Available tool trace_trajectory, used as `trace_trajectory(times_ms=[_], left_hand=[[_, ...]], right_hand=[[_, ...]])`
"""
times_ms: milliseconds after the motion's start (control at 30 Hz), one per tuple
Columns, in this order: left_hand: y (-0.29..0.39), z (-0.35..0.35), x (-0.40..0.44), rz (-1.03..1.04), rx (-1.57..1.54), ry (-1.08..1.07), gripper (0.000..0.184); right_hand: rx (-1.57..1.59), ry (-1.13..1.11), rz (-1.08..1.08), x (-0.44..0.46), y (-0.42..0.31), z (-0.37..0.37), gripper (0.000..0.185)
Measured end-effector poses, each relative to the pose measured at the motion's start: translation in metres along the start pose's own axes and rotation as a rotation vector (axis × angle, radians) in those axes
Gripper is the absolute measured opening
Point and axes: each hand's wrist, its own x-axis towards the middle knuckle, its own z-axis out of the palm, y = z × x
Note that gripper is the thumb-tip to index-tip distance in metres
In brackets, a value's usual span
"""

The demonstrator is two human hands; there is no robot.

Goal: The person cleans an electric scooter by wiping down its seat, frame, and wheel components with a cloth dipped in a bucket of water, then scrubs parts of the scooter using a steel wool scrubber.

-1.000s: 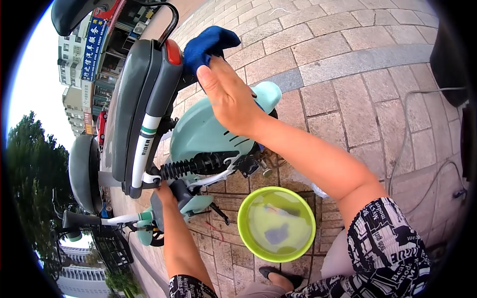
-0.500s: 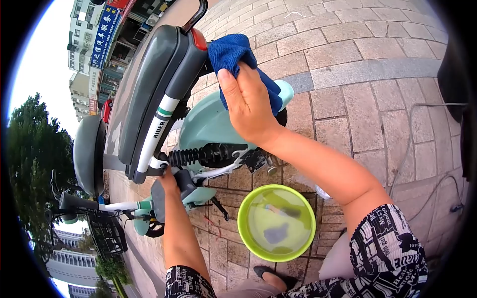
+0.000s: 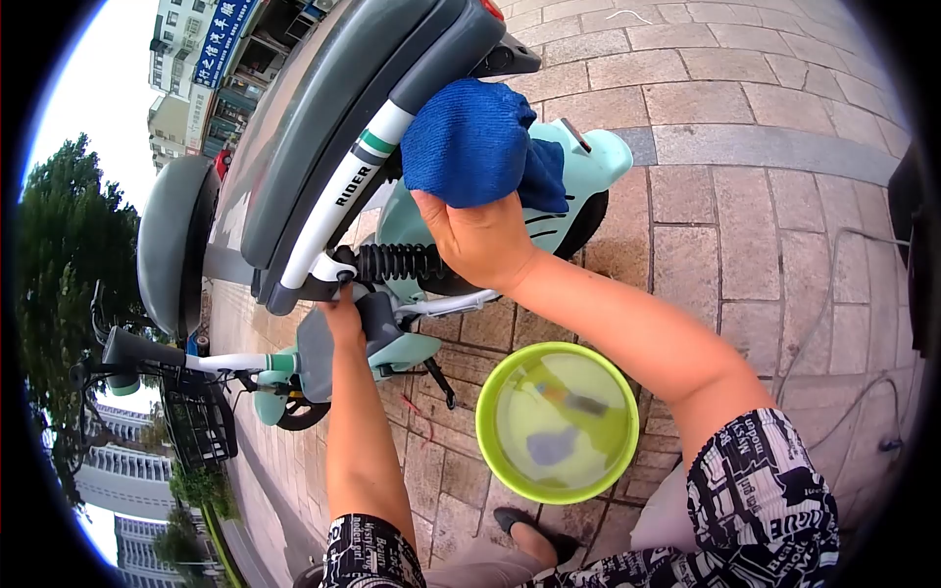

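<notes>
1 blue cloth [image 3: 470, 142] covers the right hand's [image 3: 480, 235] fingers.

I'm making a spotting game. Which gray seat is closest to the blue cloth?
The long gray seat beside the RIDER lettering. The blue cloth is right by it, while the other gray seat sits farther left in the picture.
</notes>
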Motion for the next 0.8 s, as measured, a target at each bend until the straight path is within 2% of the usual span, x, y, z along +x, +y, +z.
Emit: trace_trajectory(times_ms=[33,167,267,333,367,433,467,500,567,600,633,700,767,800], left_hand=[[0.008,0.002,-0.006,-0.047,0.027,0.024,0.050],[0.012,0.007,-0.011,0.035,-0.026,0.042,0.044],[0.013,0.007,-0.010,0.063,-0.067,-0.030,0.046],[0.016,0.009,-0.012,0.037,-0.054,-0.011,0.046],[0.020,0.010,-0.012,0.019,-0.042,-0.006,0.046],[0.016,0.009,-0.012,0.056,-0.054,0.011,0.046],[0.020,0.011,-0.015,0.058,-0.107,-0.020,0.047],[0.021,0.011,-0.016,0.059,-0.155,-0.056,0.048],[0.013,0.008,-0.009,0.079,-0.132,-0.049,0.050],[0.011,0.007,-0.007,0.025,-0.106,-0.042,0.051],[0.009,0.006,-0.006,-0.027,-0.082,-0.034,0.052],[0.009,0.007,-0.006,0.005,-0.080,-0.068,0.050],[0.014,0.007,-0.007,0.031,0.001,-0.110,0.047],[0.015,0.009,-0.008,0.040,-0.045,-0.106,0.045]], right_hand=[[0.015,-0.011,0.001,-0.005,-0.002,0.009,0.024],[-0.073,-0.096,0.092,-0.023,-0.010,0.023,0.023],[-0.073,-0.221,0.066,-0.024,-0.016,0.019,0.030],[-0.105,-0.293,0.121,-0.027,-0.020,0.023,0.041],[-0.099,-0.295,0.122,-0.027,-0.024,0.029,0.041],[-0.059,-0.129,0.049,-0.028,-0.035,0.049,0.049],[-0.080,-0.194,0.033,-0.040,-0.040,0.058,0.053],[-0.025,-0.253,0.027,-0.041,-0.046,0.055,0.049],[0.075,-0.515,0.173,-0.040,-0.047,0.046,0.040],[0.075,-0.517,0.177,-0.035,-0.046,0.043,0.040],[0.115,-0.467,0.169,-0.029,-0.045,0.042,0.035],[0.160,-0.411,0.167,-0.022,-0.048,0.037,0.031],[0.256,-0.208,0.310,-0.015,-0.055,0.037,0.018],[0.263,-0.210,0.310,-0.014,-0.058,0.040,0.018]])
